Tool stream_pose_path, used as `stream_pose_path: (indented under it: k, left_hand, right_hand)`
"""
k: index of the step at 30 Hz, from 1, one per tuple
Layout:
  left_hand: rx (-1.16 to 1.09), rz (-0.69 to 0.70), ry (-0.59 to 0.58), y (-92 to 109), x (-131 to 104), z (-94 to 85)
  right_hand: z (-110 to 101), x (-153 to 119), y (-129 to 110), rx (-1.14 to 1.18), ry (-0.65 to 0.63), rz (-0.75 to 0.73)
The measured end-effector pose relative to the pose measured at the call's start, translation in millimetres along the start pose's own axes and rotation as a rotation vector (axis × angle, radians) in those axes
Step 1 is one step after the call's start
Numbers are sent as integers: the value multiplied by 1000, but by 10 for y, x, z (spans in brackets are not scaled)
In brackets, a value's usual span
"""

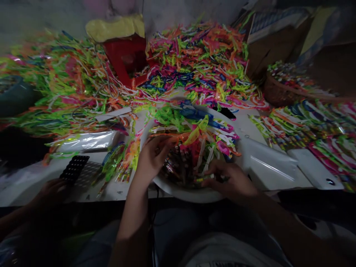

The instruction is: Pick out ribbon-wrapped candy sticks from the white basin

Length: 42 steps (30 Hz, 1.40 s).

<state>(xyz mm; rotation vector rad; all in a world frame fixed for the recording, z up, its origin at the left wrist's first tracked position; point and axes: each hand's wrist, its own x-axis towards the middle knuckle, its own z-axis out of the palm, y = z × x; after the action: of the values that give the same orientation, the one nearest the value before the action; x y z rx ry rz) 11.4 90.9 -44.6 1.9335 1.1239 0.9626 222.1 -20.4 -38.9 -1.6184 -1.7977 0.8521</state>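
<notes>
A round white basin (pixel 178 193) stands in front of me. Its back half is heaped with bright plastic pieces (pixel 174 120) in green, yellow, pink, white and blue, and its front half has dark, thin stick-like pieces (pixel 178 167). My left hand (pixel 151 157) is over the left rim with its fingers curled, next to an orange plastic strip (pixel 176 138); what lies between the fingers is hidden. At the front right of the basin, my right hand (pixel 229 180) pinches the end of a small thin stick with a yellow band (pixel 199 180).
Piles of coloured plastic pieces (pixel 200 55) cover the back, around a red stool (pixel 119 55). A clear plastic bag (pixel 269 163) and a white phone (pixel 314 168) lie right. Another person's hand (pixel 54 189) touches a black perforated tray (pixel 74 168) at left.
</notes>
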Motion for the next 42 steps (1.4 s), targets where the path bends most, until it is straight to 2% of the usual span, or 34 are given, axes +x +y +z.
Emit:
stream_pose_path:
  k: [2, 8, 12, 15, 18, 27, 30, 32, 35, 40, 42]
  left_hand:
    - [13, -14, 18, -2, 0, 3]
    - [-23, -35, 52, -47, -3, 29]
    - [-14, -63, 59, -42, -3, 33]
    - [-26, -83, 85, -15, -1, 40]
    - [-72, -79, 80, 6, 3, 53]
    - [-51, -56, 73, 10, 7, 52]
    - [-59, -63, 91, -27, 12, 54]
    - [-75, -76, 94, -49, 14, 59]
    - [-106, -82, 97, -55, 11, 66]
    - [-205, -89, 129, -35, 0, 69]
    - [-210, -85, 124, -38, -4, 70]
  right_hand:
    - [42, 28, -33, -87, -23, 37]
    - [99, 89, -86, -333, -193, 14]
    - [125, 113, -69, -401, -212, -10]
    - [175, 148, -76, -473, -216, -71]
    - [227, 204, -126, -553, -278, -158]
    - [253, 476, -519, -749, -451, -293]
    - [238, 498, -567, -800, -507, -384]
    - [180, 493, -548, -790, -522, -478]
    - [-20, 528, -524, -635, -514, -565]
    - [-468, 842, -676, -231, -481, -520]
    - [-579, 1026, -755, -165, -368, -498]
